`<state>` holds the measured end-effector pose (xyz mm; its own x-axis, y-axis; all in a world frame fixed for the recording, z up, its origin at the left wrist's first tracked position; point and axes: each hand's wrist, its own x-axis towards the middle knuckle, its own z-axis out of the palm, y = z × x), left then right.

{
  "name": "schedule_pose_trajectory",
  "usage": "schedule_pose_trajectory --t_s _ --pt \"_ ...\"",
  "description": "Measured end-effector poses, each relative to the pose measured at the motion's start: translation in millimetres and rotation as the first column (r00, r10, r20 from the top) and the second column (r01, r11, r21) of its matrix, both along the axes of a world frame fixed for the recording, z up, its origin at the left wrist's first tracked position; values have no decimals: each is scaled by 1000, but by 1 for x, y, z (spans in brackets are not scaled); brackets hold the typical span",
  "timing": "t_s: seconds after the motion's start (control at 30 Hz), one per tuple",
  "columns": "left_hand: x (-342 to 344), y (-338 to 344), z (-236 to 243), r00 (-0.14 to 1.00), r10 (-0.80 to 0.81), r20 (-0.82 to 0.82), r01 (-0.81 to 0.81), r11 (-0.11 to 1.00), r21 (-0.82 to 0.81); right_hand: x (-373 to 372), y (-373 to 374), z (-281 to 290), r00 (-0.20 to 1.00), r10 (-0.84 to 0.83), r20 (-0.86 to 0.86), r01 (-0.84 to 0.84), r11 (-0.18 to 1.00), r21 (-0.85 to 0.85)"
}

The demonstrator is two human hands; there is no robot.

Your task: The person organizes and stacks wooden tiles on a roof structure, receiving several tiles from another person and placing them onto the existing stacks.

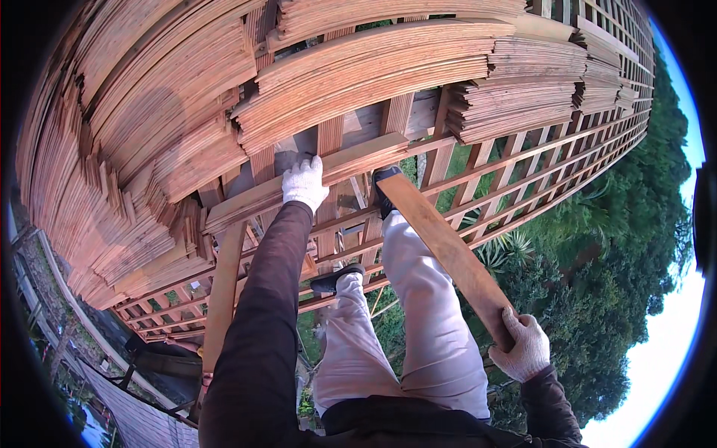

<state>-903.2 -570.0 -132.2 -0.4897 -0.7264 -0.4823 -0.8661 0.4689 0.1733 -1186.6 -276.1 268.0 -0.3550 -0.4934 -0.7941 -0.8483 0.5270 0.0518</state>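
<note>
My left hand (pixel 305 184), in a white knit glove, is closed on a long wooden board (pixel 370 154) lying across the battens, just below the stacked wooden shingles (pixel 366 71). My right hand (pixel 523 345), gloved too, grips the near end of a flat brown wooden shingle (pixel 448 246) at the lower right. That shingle slants up and left, its far end overlapping my shoe (pixel 382 196). Between the thumb and fingers of my right hand the shingle's end is partly covered.
Open roof battens (pixel 515 175) lie under my feet, with gaps showing the ground below. Another board (pixel 222 299) stands out beside my left forearm. What looks like another person's arm (pixel 183 344) shows at the lower left. Trees (pixel 590 299) fill the right side.
</note>
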Motion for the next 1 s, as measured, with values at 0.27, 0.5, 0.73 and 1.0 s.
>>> schedule_pose_trajectory --t_s 0.27,0.5,0.73,1.0 --pt "3 -10 0 997 2 -79 -2 1000 -6 -12 -65 -24 994 109 4 -108 994 -28" --pt "5 -14 1 991 58 -122 -57 998 12 -20 -119 -8 990 117 72 -121 991 50" --pt "9 -10 8 992 39 -116 -40 999 -2 -16 -216 -19 900 410 146 -432 880 195" --pt "0 -8 10 995 73 -65 -74 997 -8 26 -271 -95 849 467 249 -524 804 280"
